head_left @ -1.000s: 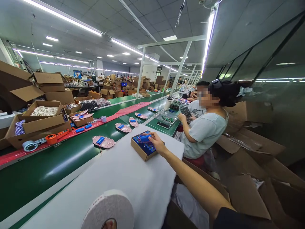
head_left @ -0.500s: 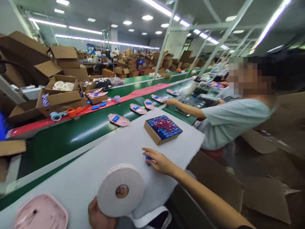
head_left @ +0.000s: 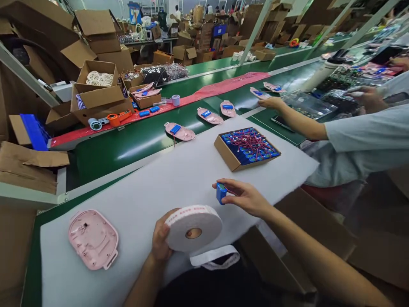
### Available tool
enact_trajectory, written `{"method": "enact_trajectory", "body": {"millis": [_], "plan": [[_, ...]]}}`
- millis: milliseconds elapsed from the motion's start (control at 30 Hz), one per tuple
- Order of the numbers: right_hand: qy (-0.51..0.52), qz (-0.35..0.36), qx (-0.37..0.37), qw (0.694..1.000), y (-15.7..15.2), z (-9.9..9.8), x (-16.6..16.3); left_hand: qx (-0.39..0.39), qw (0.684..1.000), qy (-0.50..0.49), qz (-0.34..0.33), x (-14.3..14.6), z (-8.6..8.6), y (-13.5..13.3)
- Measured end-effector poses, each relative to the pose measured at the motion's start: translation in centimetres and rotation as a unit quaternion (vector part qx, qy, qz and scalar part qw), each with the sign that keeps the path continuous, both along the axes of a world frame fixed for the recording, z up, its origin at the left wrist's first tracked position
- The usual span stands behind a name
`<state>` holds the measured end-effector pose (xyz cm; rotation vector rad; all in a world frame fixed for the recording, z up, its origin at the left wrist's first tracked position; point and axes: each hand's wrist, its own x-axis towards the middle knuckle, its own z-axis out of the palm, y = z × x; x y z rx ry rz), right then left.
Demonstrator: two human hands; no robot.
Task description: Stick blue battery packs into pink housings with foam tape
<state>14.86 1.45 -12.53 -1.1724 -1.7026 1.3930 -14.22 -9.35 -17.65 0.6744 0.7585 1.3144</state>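
Above sheeting (head_left: 137,204), a blue block (head_left: 220,194) is pinched by the right hand (head_left: 251,198), a roll (head_left: 209,233) seemingly clasped by the left hand (head_left: 161,238).

Hands (head_left: 251,199) full — white roll (head_left: 206,233), battery (head_left: 220,194).

I've got cardboard bxs (head_left: 96,23) piled up at 10–11 o'clock, bkgd table (head_left: 171,40) nr 11. Metal post (head_left: 256,30) slants nr 1 o'clock; light glares off grn conveyor (head_left: 96,154).
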Motion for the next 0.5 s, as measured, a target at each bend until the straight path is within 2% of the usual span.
{"method": "enact_trajectory", "body": {"millis": [67,133,233,367,500], "plan": [[-0.062,0.064,0.038,0.995,-0.4,3.4,0.5,0.023,0.998,0.042,-0.051,0.1,0.5,0.2],[-0.134,0.13,0.081,0.979,-0.8,6.2,0.8,0.028,0.995,0.058,-0.076,0.1,0.7,0.2],[-0.204,0.196,0.116,0.952,-1.1,8.3,0.7,0.029,0.994,0.065,-0.079,0.0,0.8,0.2],[-0.226,0.224,0.127,0.939,-1.4,7.8,0.1,0.038,0.993,0.079,-0.076,0.0,0.7,0.3],[-0.16,0.198,0.082,0.964,-2.2,5.5,-0.6,0.038,0.994,0.065,-0.082,-0.2,0.6,0.0]]}}
